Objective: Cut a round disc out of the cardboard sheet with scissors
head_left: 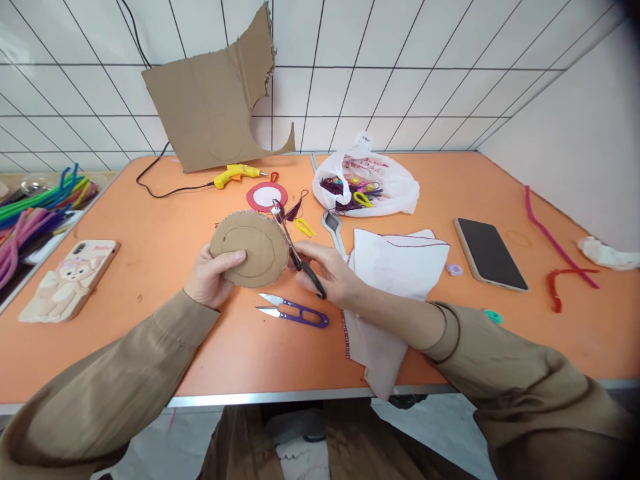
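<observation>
My left hand [213, 273] grips a round cardboard disc [253, 250] by its lower left side, thumb on top. A smaller circle is drawn on the disc. Black-handled scissors [313, 277] are in my right hand [330, 270], their blades along the disc's right edge. Purple thread snips [295, 312] lie on the table just below the disc. Behind the disc lies a red ring with a white centre [267, 197], beside a dark purple tassel [295, 208] and a yellow loop [305, 227].
White cloth [395, 267] lies right of my right hand. Farther back are a plastic bag [395, 187], a yellow glue gun [235, 175] and cut cardboard [205, 107] against the wall. Phones lie left [73, 280] and right [490, 253] on the orange table [240, 360].
</observation>
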### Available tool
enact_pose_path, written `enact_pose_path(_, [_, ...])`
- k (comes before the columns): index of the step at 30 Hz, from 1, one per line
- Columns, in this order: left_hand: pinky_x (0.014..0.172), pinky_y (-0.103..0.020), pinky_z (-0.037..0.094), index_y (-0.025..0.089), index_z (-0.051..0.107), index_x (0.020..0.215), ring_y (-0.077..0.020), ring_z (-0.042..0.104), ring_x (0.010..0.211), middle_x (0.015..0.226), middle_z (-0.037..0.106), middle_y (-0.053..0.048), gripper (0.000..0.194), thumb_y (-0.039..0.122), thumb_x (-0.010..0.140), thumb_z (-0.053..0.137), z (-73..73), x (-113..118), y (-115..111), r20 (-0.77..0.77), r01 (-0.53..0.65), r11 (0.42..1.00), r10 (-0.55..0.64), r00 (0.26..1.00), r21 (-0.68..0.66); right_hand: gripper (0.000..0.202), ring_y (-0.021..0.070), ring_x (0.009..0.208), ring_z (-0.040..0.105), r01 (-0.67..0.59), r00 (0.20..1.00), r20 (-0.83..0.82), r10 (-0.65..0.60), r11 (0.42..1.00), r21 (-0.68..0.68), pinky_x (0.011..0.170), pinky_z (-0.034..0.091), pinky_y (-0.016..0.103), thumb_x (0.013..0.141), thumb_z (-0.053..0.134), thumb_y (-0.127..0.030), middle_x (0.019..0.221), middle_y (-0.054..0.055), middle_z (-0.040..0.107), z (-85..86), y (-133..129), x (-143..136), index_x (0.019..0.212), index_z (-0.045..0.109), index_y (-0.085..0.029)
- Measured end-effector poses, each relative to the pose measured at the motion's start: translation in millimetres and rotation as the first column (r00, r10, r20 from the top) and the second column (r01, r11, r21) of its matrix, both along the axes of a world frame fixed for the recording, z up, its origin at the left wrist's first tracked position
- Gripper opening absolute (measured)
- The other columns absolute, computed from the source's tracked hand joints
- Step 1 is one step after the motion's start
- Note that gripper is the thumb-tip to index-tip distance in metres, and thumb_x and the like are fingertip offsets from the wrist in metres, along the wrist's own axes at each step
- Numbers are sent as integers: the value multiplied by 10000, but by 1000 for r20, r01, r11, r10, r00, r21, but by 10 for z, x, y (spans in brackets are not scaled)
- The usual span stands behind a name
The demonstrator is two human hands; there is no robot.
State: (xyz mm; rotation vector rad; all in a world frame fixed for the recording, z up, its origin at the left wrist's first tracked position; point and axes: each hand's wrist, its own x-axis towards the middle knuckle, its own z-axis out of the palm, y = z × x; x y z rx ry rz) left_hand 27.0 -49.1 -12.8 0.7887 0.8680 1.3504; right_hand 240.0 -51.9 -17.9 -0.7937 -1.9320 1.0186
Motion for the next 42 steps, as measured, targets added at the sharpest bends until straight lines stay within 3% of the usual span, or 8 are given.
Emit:
enact_pose_path(9, [651, -207, 586, 193, 799, 838, -153, 696, 739, 833, 778, -4, 304, 139, 546, 862, -11, 4, -10, -18, 19, 998, -18, 1000, 55, 179, 187, 750, 494, 2, 999, 49, -5, 998, 59, 680, 394, 328, 795, 532, -351, 824, 43, 559, -24, 6, 10, 880, 533, -193])
enact_pose_path(14, [668, -228, 594, 197, 800, 848, -169, 703, 760, 844, 777, -11, 318, 142, 541, 865, -7, 3, -5, -29, 16, 999, -15, 999, 40, 213, 187, 725, 471, 28, 994, 97, -44, 987, 159, 658, 381, 322, 804, 551, -387, 790, 47, 554, -47, 24, 15, 876, 519, -189])
enact_pose_path(23, [677, -233, 593, 195, 798, 873, -184, 708, 777, 866, 777, -22, 324, 154, 557, 854, -20, 7, -2, -56, 43, 998, -40, 998, 51, 192, 142, 623, 403, 69, 992, 84, -93, 966, 249, 581, 328, 277, 807, 591, -358, 666, -13, 450, -76, 25, 15, 795, 506, -186])
enact_pose_path(29, [674, -279, 591, 175, 782, 865, -221, 708, 786, 873, 773, -54, 330, 174, 543, 849, -17, -14, -3, -99, 8, 999, -5, 995, 32, 168, 126, 598, 385, 96, 987, 107, -117, 979, 182, 556, 324, 260, 775, 589, -307, 671, -15, 467, -75, 2, 21, 866, 569, -167])
enact_pose_path(35, [705, -344, 592, 167, 757, 868, -279, 716, 827, 881, 768, -80, 339, 186, 539, 835, 0, -18, 3, -126, 0, 1000, 1, 992, 12, 122, 117, 563, 370, 94, 987, 119, -108, 989, 112, 536, 317, 255, 764, 575, -290, 644, -24, 450, -45, -23, 23, 813, 559, -179])
enact_pose_path(42, [678, -351, 596, 179, 770, 848, -277, 716, 797, 860, 772, -70, 318, 184, 537, 835, -24, -67, 29, -139, 6, 1000, -5, 990, 12, 124, 112, 549, 356, 99, 982, 148, -114, 989, 107, 527, 303, 262, 768, 584, -287, 630, -25, 427, -43, -15, 14, 766, 551, -168])
